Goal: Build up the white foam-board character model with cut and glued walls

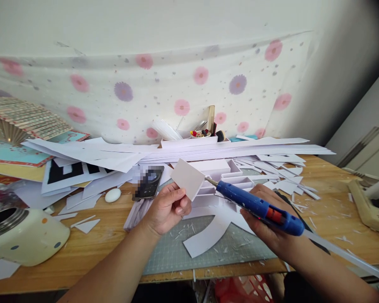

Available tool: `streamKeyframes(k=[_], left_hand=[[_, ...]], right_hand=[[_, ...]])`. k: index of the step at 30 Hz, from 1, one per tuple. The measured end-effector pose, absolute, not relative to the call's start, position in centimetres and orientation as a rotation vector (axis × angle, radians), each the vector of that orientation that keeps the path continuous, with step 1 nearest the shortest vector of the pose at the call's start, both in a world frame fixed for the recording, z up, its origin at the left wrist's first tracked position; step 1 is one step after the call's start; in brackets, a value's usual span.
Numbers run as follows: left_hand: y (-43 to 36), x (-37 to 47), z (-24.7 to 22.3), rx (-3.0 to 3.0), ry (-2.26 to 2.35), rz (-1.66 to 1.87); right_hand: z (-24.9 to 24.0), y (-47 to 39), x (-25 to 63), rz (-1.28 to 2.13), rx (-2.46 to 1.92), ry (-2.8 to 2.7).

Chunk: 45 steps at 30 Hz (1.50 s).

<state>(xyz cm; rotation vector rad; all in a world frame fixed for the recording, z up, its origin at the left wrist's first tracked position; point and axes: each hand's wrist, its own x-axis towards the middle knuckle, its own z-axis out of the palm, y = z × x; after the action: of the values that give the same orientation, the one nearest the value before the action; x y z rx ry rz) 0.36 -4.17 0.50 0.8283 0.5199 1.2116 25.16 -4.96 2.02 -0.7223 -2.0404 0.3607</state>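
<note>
Pinches white card [187, 179] in left hand [168, 207]; grips glue gun [244, 198] in right hand [270, 235], pointed lengthwise at card's right corner.

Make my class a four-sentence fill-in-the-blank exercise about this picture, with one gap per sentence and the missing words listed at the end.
1. The right hand holds a glue gun whose body is mainly coloured ____.
2. The left hand holds a flat piece whose colour is ____.
3. The large flowers on the hanging sheet are pink and ____.
4. The cream container with coloured dots is cut off by the ____ edge of the picture.

Missing words: blue; white; purple; left.
</note>
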Motion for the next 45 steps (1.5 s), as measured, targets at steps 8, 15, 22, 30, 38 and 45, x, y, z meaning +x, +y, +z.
streamKeyframes(k=[8, 15, 22, 30, 38, 45], left_hand=[[-4.1, 0.0, 0.5, 0.847, 0.561, 1.195], [-3.9, -0.6, 0.2, 0.926, 0.613, 1.142], [-4.6, -1.0, 0.1, 0.982, 0.625, 0.977], [-5.1, -1.1, 0.4, 1.062, 0.583, 0.789], [-5.2, -1.1, 0.6, 1.096, 0.618, 0.787], [-5.1, -1.1, 0.4, 1.080, 0.623, 0.805]], right_hand=[[0.7, -4.4, 26.1, 0.846, -0.933, -1.734], [1.1, -3.8, 26.3, 1.615, -0.708, -1.342], [0.9, -4.2, 26.1, 1.609, -0.732, -1.318], [1.0, -4.3, 25.9, 1.502, -0.825, -1.355], [1.0, -4.3, 25.8, 1.454, -0.863, -1.373], [0.6, -4.3, 25.9, 1.485, -0.860, -1.358]])
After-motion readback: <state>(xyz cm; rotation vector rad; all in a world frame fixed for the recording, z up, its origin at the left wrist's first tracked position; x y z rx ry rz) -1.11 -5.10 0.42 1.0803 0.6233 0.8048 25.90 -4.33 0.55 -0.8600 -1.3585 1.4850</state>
